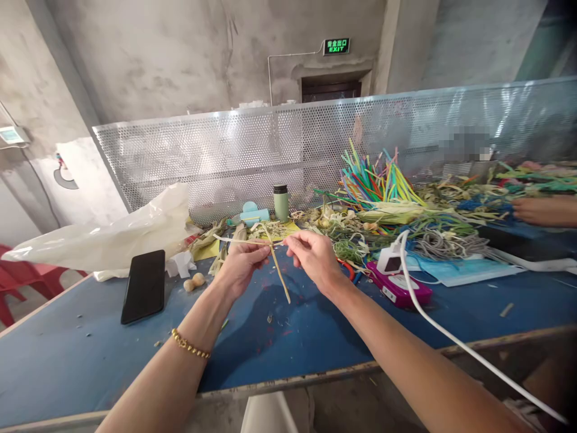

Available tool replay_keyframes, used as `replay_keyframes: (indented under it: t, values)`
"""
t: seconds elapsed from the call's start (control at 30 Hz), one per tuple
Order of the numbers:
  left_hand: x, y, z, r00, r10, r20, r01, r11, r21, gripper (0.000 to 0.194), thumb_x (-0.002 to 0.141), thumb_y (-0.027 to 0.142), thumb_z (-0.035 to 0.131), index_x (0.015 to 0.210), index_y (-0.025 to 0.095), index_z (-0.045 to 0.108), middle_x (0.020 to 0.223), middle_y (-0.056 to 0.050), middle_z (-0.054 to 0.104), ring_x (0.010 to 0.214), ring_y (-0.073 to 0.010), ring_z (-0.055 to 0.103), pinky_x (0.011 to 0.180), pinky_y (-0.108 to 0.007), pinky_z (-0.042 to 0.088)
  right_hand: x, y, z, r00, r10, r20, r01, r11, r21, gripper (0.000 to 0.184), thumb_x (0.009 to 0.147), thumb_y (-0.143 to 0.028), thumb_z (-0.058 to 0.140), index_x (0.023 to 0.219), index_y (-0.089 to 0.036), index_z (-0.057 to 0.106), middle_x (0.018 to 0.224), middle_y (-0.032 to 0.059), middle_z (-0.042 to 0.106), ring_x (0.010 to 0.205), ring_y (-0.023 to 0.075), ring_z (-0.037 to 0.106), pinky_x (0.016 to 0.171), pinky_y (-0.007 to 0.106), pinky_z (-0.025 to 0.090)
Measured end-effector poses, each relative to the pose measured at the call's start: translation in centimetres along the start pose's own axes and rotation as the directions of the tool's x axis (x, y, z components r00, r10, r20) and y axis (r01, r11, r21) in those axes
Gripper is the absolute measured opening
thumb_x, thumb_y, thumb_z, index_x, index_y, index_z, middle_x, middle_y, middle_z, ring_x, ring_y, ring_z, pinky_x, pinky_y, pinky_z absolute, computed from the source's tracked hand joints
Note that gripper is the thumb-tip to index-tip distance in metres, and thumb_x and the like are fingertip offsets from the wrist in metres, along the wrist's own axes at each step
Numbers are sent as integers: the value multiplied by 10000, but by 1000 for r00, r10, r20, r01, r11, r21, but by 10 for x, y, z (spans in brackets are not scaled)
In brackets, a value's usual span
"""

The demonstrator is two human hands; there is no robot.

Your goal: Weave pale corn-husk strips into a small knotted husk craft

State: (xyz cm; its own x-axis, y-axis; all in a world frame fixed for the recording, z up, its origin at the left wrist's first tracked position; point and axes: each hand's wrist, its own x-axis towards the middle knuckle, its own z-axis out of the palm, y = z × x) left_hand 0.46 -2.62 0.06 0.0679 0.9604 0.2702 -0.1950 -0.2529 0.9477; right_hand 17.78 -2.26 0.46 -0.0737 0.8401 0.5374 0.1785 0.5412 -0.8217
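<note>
Above the blue table my left hand (241,264) pinches pale, dried plant strips (280,278) where they cross. One strip slants down toward me past the fingertips. A thinner, whiter strip (225,239) sticks out to the left over the same hand. Close by on the right, the thumb and fingers of my right hand (314,257) are pressed together at the strips' right end, and what lies between those fingertips is too small to make out clearly.
On the left lie a black phone (143,287) and two small round balls (194,282). Behind stand a green bottle (280,203) and colourful fuzzy stems (376,177). At right are a purple power strip (401,290), white cable (424,307), blue face mask (469,272) and another person's hand (543,211).
</note>
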Motion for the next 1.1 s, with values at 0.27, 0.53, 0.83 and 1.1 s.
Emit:
replay_keyframes:
  t: [0.27,0.53,0.83,1.1]
  values:
    - [-2,0,5,991,131,-2,-128,972,196,181,614,271,834,732,155,760,628,0,625,583,-112,493,574,-259,343,6,2,-13,934,-339,-111,279,888,-365,269,915,-327,554,728,-178,677,776,76,695,735,196,609,693,321,443]
    - [-10,7,10,982,150,114,-172,962,210,238,627,322,869,771,155,779,665,-6,664,633,-125,509,632,-264,396,1,-9,-8,975,-100,198,77,990,121,298,796,-463,755,785,-179,665,706,7,650,602,125,545,576,268,452]
    - [-13,12,12,984,87,158,-117,974,194,293,662,400,862,776,140,787,701,-42,680,639,-130,509,606,-270,377,2,-9,-10,981,-131,143,123,990,63,255,812,-393,736,736,-188,604,670,3,605,593,121,537,537,256,428]
    - [-12,8,11,984,107,143,-129,979,158,299,657,400,876,752,138,766,661,-20,644,615,-120,509,610,-273,376,-1,-13,-8,979,-82,187,43,978,206,153,797,-289,687,767,-188,575,675,-30,575,586,99,509,564,245,420]
